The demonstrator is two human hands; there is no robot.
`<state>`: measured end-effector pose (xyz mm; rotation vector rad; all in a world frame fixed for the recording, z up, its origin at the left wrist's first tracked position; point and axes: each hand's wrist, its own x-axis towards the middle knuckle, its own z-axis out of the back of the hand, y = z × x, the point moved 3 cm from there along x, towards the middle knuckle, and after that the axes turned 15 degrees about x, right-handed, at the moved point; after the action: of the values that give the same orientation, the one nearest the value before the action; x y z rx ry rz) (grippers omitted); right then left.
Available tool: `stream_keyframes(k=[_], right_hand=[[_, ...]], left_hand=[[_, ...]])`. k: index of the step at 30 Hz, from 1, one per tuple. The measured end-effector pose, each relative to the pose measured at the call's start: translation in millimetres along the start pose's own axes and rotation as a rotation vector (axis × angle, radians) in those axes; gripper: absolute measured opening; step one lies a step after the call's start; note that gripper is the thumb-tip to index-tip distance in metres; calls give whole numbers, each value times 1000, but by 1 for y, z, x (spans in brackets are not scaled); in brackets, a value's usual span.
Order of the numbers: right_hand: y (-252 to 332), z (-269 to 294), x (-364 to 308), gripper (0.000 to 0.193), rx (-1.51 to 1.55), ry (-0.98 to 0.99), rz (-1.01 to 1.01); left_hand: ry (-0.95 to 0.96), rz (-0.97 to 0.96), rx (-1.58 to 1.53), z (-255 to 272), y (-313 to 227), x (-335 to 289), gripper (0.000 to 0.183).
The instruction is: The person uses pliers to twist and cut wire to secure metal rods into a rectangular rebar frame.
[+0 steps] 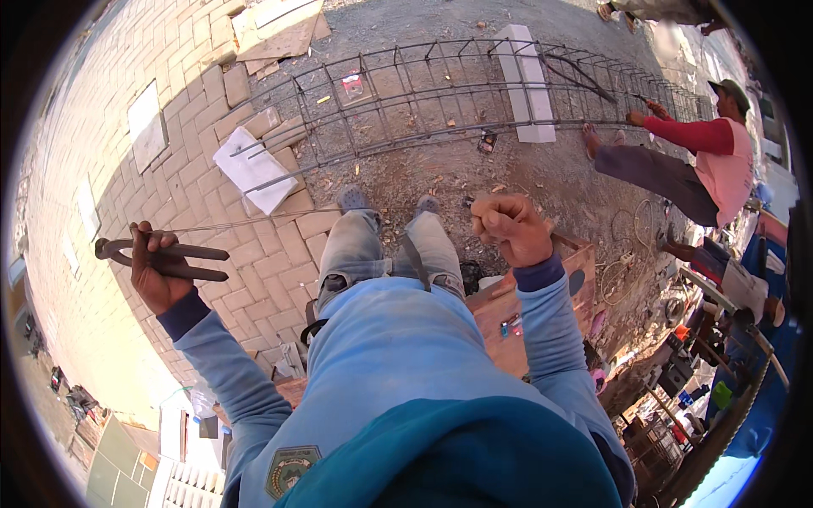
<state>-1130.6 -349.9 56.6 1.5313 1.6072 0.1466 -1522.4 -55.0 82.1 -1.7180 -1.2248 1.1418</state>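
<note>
My left hand, out at the left over the paving, is closed around the handles of dark metal pincers. Thin tie wire stretches from this hand across in front of my legs toward my right hand. That hand is a raised fist, apparently gripping the wire's other end, though its fingers hide the grip. Beyond my feet lies a long rebar cage of bars and square stirrups. It rests over a white block at its left end and another white block farther right.
A co-worker in a red and pink shirt sits at the cage's right part, hands on it. Beside my right leg stands a wooden box with small items on top. Brick paving spreads left; tools and clutter fill the lower right.
</note>
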Motion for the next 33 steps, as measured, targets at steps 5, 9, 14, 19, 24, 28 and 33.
stream_keyframes(k=[5, 9, 14, 19, 24, 28, 33], right_hand=[[44, 39, 1, 27, -809, -329, 361], [52, 76, -15, 35, -1306, -186, 36], [76, 121, -53, 36, -868, 289, -342], [139, 183, -59, 37, -524, 53, -74], [158, 239, -26, 40, -1053, -108, -187], [134, 229, 17, 48, -1182, 5, -248], [72, 228, 98, 44, -1132, 30, -99]], left_hand=[[2, -26, 69, -50, 26, -54, 11], [-83, -166, 195, -113, 33, -82, 10], [-240, -192, 319, -146, 51, -93, 14], [-90, 84, 175, -183, 119, -93, 20], [-143, 276, 219, -217, 220, -75, 22], [-63, 486, 252, -264, 300, -55, 20], [72, 744, 258, -334, 402, -39, 16]])
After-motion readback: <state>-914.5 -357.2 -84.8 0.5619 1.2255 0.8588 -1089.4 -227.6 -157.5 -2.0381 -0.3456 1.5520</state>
